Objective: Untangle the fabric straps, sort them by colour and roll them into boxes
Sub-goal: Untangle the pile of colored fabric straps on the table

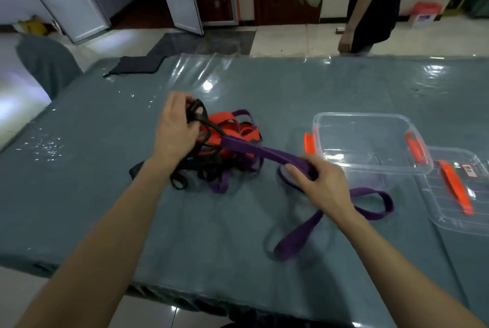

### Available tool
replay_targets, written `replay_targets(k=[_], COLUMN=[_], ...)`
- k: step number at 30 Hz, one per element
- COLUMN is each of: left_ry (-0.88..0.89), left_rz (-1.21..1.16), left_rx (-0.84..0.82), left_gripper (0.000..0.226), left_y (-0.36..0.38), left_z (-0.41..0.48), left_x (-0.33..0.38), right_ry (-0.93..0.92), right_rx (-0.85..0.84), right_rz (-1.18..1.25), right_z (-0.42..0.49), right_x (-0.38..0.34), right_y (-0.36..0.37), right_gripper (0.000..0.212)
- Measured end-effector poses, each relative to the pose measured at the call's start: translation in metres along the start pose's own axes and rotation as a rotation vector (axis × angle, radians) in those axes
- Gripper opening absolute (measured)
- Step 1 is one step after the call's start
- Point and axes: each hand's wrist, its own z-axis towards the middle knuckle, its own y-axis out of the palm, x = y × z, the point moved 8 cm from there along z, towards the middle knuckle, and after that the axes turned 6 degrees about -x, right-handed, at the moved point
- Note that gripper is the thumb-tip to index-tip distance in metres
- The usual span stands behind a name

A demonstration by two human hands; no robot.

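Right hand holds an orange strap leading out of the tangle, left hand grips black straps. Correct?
No. In the head view the right hand grips a purple strap, not an orange one; the left hand does grip black straps.

Table [105,208]: teal, plastic-covered, spread beneath the grip.
Dark cloth [137,64]: far beyond the grip, leftward.
Bystander [375,4]: standing beyond, rightward.

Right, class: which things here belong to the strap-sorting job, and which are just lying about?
Job: long purple fabric strap, gripped by right hand; black fabric strap, gripped by left hand; tangled orange fabric straps; clear plastic box with orange clips.
Lying about: dark cloth at table corner; grey-covered chair.
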Motion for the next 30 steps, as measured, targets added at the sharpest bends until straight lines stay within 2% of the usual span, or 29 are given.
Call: replay_targets(k=[1, 3, 7, 9, 10, 12, 13, 14, 15, 16, 17, 18, 20, 22, 23, 25, 27, 28, 30], left_ry=[-0.009, -0.067, -0.138, -0.184, -0.234, -0.395, -0.457, -0.498, -0.532, -0.552, -0.547, -0.516, -0.406, -0.318, -0.337, -0.413, -0.382, -0.331, -0.247], left_rz=[-0.009, 0.021, 0.130, 0.258, 0.335, 0.465, 0.514, 0.538, 0.547, 0.550, 0.557, 0.595, 0.670, 0.431, 0.247, 0.037, 0.114, 0.186, 0.215], left_rx=[0.042, 0.022, -0.049, -0.161, -0.278, -0.685, -0.920, -1.123, -1.272, -1.351, -1.352, -1.285, -0.986, -0.702, -0.683, -0.889, -1.137, -1.198, -1.165], left_gripper=[0.027, 0.033, 0.049, 0.057, 0.048, 0.037, 0.045, 0.063, 0.080, 0.083, 0.073, 0.058, 0.032, 0.012, 0.009, 0.014, 0.034, 0.043, 0.036], left_y=[-0.017, -0.034, -0.042, -0.036, -0.026, 0.008, 0.026, 0.042, 0.055, 0.066, 0.075, 0.082, 0.090, 0.098, 0.107, 0.140, 0.168, 0.176, 0.184], left_z=[0.012, 0.024, 0.006, -0.015, -0.027, -0.068, -0.095, -0.122, -0.143, -0.157, -0.161, -0.156, -0.135, -0.119, -0.118, -0.135, -0.162, -0.174, -0.184], left_x=[0.003, 0.001, -0.029, -0.055, -0.070, -0.103, -0.112, -0.116, -0.119, -0.120, -0.120, -0.118, -0.106, -0.080, -0.071, -0.062, -0.059, -0.061, -0.066], right_ry=[-0.044, -0.069, -0.006, 0.023, 0.038, 0.053, 0.065, 0.080, 0.091, 0.101, 0.118, 0.141, 0.169, 0.186, 0.204, 0.233, 0.233, 0.232, 0.240], right_rx=[0.013, -0.036, -0.261, -0.385, -0.459, -0.583, -0.628, -0.670, -0.706, -0.736, -0.754, -0.760, -0.758, -0.759, -0.751, -0.711, -0.653, -0.627, -0.598], right_rz=[-0.015, -0.044, -0.162, -0.183, -0.197, -0.258, -0.296, -0.335, -0.374, -0.405, -0.417, -0.410, -0.385, -0.358, -0.333, -0.284, -0.277, -0.284, -0.304], right_z=[0.008, 0.018, 0.012, -0.003, -0.012, -0.028, -0.034, -0.040, -0.045, -0.050, -0.054, -0.058, -0.063, -0.067, -0.068, -0.069, -0.068, -0.067, -0.066], right_x=[-0.013, -0.024, 0.004, 0.025, 0.036, 0.054, 0.061, 0.068, 0.074, 0.079, 0.085, 0.090, 0.097, 0.099, 0.100, 0.102, 0.103, 0.103, 0.103], right_y=[0.000, 0.008, 0.039, 0.054, 0.063, 0.080, 0.088, 0.095, 0.102, 0.107, 0.110, 0.112, 0.111, 0.109, 0.107, 0.103, 0.099, 0.097, 0.094], right_gripper=[0.034, 0.037, 0.040, 0.039, 0.038, 0.037, 0.038, 0.040, 0.044, 0.047, 0.047, 0.046, 0.046, 0.054, 0.058, 0.060, 0.054, 0.053, 0.048])
